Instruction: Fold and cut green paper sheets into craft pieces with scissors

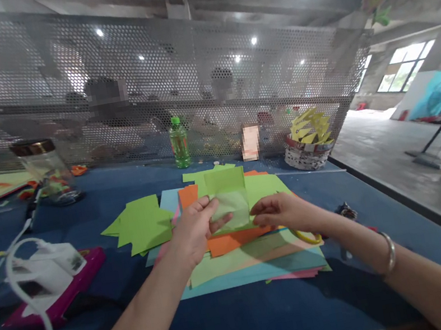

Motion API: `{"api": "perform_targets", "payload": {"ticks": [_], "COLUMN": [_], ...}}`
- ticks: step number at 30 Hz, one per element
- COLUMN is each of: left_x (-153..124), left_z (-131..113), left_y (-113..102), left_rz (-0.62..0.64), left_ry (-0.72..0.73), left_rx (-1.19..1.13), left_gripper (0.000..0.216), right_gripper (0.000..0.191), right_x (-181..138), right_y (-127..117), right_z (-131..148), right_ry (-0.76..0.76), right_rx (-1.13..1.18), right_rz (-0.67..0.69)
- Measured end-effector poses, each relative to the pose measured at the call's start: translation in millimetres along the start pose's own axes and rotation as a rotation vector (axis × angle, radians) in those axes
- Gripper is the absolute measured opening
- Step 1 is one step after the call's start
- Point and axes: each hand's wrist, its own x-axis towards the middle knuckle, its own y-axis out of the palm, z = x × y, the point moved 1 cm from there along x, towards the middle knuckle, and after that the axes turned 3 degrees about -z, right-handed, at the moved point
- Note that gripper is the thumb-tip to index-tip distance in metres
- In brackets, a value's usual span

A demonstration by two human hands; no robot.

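Note:
My left hand point(200, 222) grips a light green sheet of paper point(231, 206) at its left side, thumb in front. The sheet is raised above the pile; its upper band is brighter green and its lower part paler. Beside the right edge of that sheet is my right hand point(278, 213), fingers bent and slightly apart, with nothing visible between them. Under both hands lies a stack of coloured paper point(256, 269) in blue, orange, green and pink. Yellow-handled scissors, as they appear, show a loop point(308, 237) partly beneath my right wrist. Cut green pieces point(143, 224) lie to the left.
A magenta power strip point(62, 295) with white plugs and cables occupies the left. Toward the back stand a glass jar point(51, 175), a green bottle point(180, 143) and a basket point(308, 155) holding yellow paper strips. A perforated metal screen point(188, 79) borders the blue table.

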Motion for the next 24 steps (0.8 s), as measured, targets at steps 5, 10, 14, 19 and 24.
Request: {"api": "perform_targets", "payload": {"ticks": [5,10,14,19,24], "left_x": [1,2,2,1,-1], "left_z": [-1,-2,-3,-7,-15], "left_y": [-4,-6,-7,-6,-8], "left_rz": [-0.046,-0.041,-0.045,-0.012,-0.017], "left_ry": [0.002,-0.05,-0.078,-0.074,-0.092], "left_rx": [0.001,0.017,0.003,0.045,0.07], "left_gripper": [0.013,0.005,0.006,0.009,0.013], "right_gripper": [0.022,0.033,0.043,0.045,0.046], "right_x": [-23,-47,-53,-48,-26], "right_y": [-49,-43,-37,-47,-48], "right_z": [-11,-43,-55,-58,-50], "right_ry": [0.152,0.253,0.211,0.162,0.061], "right_rx": [-0.487,-0.673,-0.65,-0.569,-0.32], "right_rz": [-0.161,-0.097,-0.093,-0.228,-0.274]}}
